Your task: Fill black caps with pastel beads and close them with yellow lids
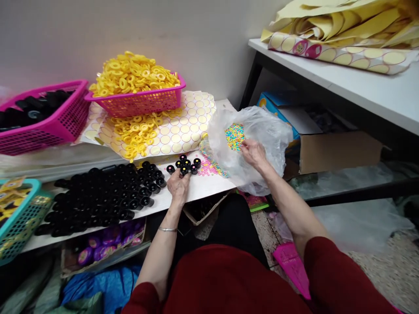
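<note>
My left hand [178, 186] is at the front of a small cluster of round black cups. Its thumb and fingers close on the nearest black cup [184, 170], which has a yellow bead in its middle. Other cups in the cluster hold pink or yellow beads. A clear plastic bag [262, 131] lies to the right, with many coloured beads [234, 137] showing in its mouth. There my right hand [253, 153] has its fingertips pinched together at the beads' edge; what they hold is too small to see. Loose pink beads [209, 167] are scattered between the cups and the bag.
Many black cups [98, 196] crowd the white board at left. Behind them, yellow rings fill a pink basket [134, 102] and spill onto a sticker sheet [186, 126]. A black-filled pink basket [70, 117] and teal basket [29, 222] stand left. A white table [347, 78] rises at right.
</note>
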`<action>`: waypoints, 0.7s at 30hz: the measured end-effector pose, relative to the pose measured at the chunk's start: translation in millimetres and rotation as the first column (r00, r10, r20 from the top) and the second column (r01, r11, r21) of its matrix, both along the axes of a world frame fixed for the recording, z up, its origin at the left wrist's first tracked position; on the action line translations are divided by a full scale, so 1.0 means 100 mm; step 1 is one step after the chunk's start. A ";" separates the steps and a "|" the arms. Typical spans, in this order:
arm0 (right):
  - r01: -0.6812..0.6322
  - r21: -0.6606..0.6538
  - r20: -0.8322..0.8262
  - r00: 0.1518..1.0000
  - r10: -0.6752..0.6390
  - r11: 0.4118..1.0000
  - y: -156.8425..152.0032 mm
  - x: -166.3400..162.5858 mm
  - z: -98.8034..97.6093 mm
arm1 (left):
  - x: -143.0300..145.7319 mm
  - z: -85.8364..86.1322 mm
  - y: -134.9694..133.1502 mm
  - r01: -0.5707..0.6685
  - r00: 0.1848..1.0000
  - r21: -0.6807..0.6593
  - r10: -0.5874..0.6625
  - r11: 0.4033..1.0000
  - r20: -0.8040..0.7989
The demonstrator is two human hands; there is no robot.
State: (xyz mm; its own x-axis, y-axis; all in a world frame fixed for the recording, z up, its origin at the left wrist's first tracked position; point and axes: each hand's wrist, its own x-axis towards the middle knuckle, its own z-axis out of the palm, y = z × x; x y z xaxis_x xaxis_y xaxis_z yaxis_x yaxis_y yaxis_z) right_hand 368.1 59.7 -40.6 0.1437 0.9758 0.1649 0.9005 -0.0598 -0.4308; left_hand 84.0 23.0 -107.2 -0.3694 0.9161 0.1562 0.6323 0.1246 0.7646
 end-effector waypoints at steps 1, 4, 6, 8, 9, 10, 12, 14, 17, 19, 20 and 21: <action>0.022 -0.084 0.120 0.993 -0.012 0.996 0.14 0.07 -0.01 | 0.00 0.00 -0.01 -0.001 1.000 0.001 0.001 1.000 -0.006; 0.031 -0.295 0.269 0.962 0.052 0.955 0.39 0.15 -0.09 | 0.00 -0.02 -0.05 -0.008 1.000 0.049 0.008 0.999 0.003; -0.014 -0.332 0.253 0.962 0.103 0.943 0.48 0.13 -0.14 | 0.00 -0.03 -0.10 -0.014 0.998 0.101 0.008 0.995 0.057; -0.078 -0.325 0.219 0.963 0.155 0.943 0.54 0.10 -0.17 | 0.05 -0.01 -0.16 -0.024 0.991 0.126 0.006 0.992 0.135; -0.108 -0.319 0.200 0.963 0.178 0.942 0.57 0.10 -0.17 | 0.09 0.02 -0.20 -0.022 0.984 0.125 0.000 0.992 0.178; -0.138 -0.309 0.174 0.964 0.199 0.941 0.59 0.10 -0.18 | 0.14 0.05 -0.23 -0.012 0.975 0.122 -0.016 0.993 0.222; -0.197 -0.276 0.092 0.969 0.230 0.941 0.64 0.13 -0.18 | 0.26 0.15 -0.29 0.049 0.946 0.123 -0.085 0.991 0.314; -0.241 -0.221 -0.047 0.970 0.236 0.945 0.65 0.19 -0.20 | 0.41 0.26 -0.33 0.142 0.897 0.130 -0.183 0.981 0.403; -0.243 -0.135 -0.250 0.946 0.205 0.960 0.61 0.30 -0.26 | 0.66 0.43 -0.27 0.309 0.797 0.132 -0.332 0.942 0.505; -0.218 -0.044 -0.470 0.866 0.172 0.975 0.56 0.35 -0.29 | 0.85 0.54 -0.15 0.424 0.739 0.151 -0.437 0.893 0.512; -0.200 0.012 -0.608 0.777 0.166 0.980 0.53 0.37 -0.29 | 0.95 0.58 -0.07 0.474 0.723 0.158 -0.486 0.866 0.491; -0.177 0.067 -0.735 0.656 0.168 0.982 0.50 0.38 -0.27 | 1.05 0.62 0.02 0.515 0.715 0.160 -0.525 0.842 0.461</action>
